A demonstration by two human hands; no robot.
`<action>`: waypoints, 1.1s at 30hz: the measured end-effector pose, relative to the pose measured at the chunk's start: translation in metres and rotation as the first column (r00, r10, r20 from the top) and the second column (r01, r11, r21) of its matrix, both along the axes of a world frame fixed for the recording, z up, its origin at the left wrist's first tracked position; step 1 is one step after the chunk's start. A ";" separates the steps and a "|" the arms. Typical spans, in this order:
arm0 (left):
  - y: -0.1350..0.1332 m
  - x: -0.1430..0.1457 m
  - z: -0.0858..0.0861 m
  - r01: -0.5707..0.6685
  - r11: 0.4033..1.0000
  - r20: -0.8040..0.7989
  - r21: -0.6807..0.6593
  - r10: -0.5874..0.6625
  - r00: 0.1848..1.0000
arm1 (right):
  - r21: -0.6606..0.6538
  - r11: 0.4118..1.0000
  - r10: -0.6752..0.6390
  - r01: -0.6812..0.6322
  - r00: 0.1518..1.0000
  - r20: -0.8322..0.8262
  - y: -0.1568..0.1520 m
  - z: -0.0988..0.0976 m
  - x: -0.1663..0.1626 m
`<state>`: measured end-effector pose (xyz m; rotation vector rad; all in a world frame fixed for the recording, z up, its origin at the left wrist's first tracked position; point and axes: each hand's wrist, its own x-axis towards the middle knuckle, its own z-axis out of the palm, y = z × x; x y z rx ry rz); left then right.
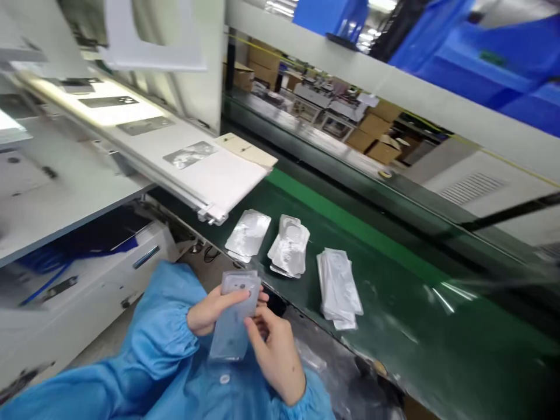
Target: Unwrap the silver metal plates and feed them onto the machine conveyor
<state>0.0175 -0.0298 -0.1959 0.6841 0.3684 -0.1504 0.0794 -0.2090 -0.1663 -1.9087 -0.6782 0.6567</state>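
My left hand (221,307) is closed around a thin stack of phone-shaped translucent plastic sheets (234,326), its thumb across the top near some small dark holes. Against the stack's right edge, my right hand (273,347) has its thumb and fingers bent in a pinch. Whether the pieces are bare or in clear sleeves is hard to make out. Beyond the hands, on the green belt, lie three similar piles: a left pile (248,233), a middle pile (289,248) and a right pile (339,286).
A white conveyor (219,186) slopes down from the lit machine at upper left, with several flat phone-shaped pieces (190,155) along it. The green belt (415,303) runs off to the right. A metal drawer cabinet (144,262) stands at left, and cardboard boxes (380,137) are in the background.
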 end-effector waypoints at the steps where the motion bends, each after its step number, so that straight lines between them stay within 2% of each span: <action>1: 0.002 -0.004 -0.001 0.008 1.000 -0.001 -0.023 -0.008 1.000 | -0.045 0.999 0.031 -0.030 0.999 0.038 0.003 0.002 -0.004; 3: 0.000 -0.017 -0.007 0.039 0.995 -0.025 -0.095 -0.042 0.999 | -0.106 0.994 -0.016 0.033 0.987 0.160 0.001 0.010 0.003; 5: -0.008 -0.033 -0.014 0.079 0.982 -0.041 -0.173 -0.088 0.995 | -0.103 0.984 -0.111 0.144 0.955 0.274 -0.003 0.019 0.021; 6: -0.013 -0.042 -0.017 0.097 0.975 -0.046 -0.200 -0.108 0.993 | -0.086 0.983 -0.130 0.164 0.942 0.308 -0.001 0.021 0.030; 7: -0.019 -0.049 -0.020 0.111 0.970 -0.052 -0.216 -0.125 0.991 | -0.074 0.989 -0.100 0.129 0.944 0.315 0.003 0.023 0.037; 9: -0.029 -0.063 -0.022 0.133 0.965 -0.055 -0.225 -0.149 0.987 | -0.081 0.995 0.080 -0.061 0.962 0.260 0.020 0.022 0.044; 10: -0.033 -0.068 -0.022 0.148 0.964 -0.049 -0.223 -0.162 0.986 | -0.095 0.978 0.200 -0.183 0.956 0.213 0.031 0.021 0.045; 12: -0.036 -0.076 -0.023 0.168 0.963 -0.021 -0.213 -0.176 0.984 | -0.132 0.909 0.412 -0.396 0.902 0.127 0.054 0.021 0.043; 14: -0.034 -0.081 -0.025 0.156 0.965 0.007 -0.209 -0.158 0.987 | -0.182 0.831 0.546 -0.525 0.832 0.096 0.076 0.027 0.040; 16: -0.030 -0.082 -0.030 0.121 0.972 0.027 -0.202 -0.118 0.993 | -0.240 0.791 0.604 -0.563 0.782 0.158 0.095 0.040 0.040; 18: -0.025 -0.081 -0.034 0.091 0.981 0.039 -0.173 -0.085 0.996 | -0.270 0.805 0.592 -0.529 0.750 0.296 0.113 0.057 0.047; 20: -0.019 -0.080 -0.038 0.060 0.990 0.043 -0.124 -0.055 0.998 | -0.199 0.864 0.501 -0.463 0.744 0.441 0.136 0.078 0.066; 23: -0.012 -0.080 -0.039 0.009 0.996 0.053 -0.085 -0.005 0.999 | 0.052 0.958 0.210 -0.281 0.816 0.539 0.179 0.106 0.120; 25: -0.007 -0.080 -0.041 -0.009 0.996 0.061 -0.090 0.015 0.998 | 0.146 0.985 -0.001 -0.089 0.849 0.528 0.212 0.118 0.166; 27: -0.003 -0.080 -0.044 -0.024 0.997 0.072 -0.079 0.030 0.997 | 0.055 0.997 -0.081 0.061 0.841 0.536 0.245 0.120 0.208; 29: 0.001 -0.080 -0.050 -0.051 0.998 0.095 -0.033 0.054 0.994 | -0.071 0.986 -0.083 0.152 0.809 0.582 0.272 0.115 0.237; 31: 0.004 -0.079 -0.057 -0.056 0.998 0.129 0.025 0.052 0.990 | -0.134 0.972 -0.065 0.191 0.772 0.632 0.290 0.107 0.249; 33: 0.008 -0.079 -0.063 -0.034 0.997 0.152 0.068 0.024 0.988 | -0.138 0.969 -0.060 0.203 0.740 0.670 0.298 0.099 0.248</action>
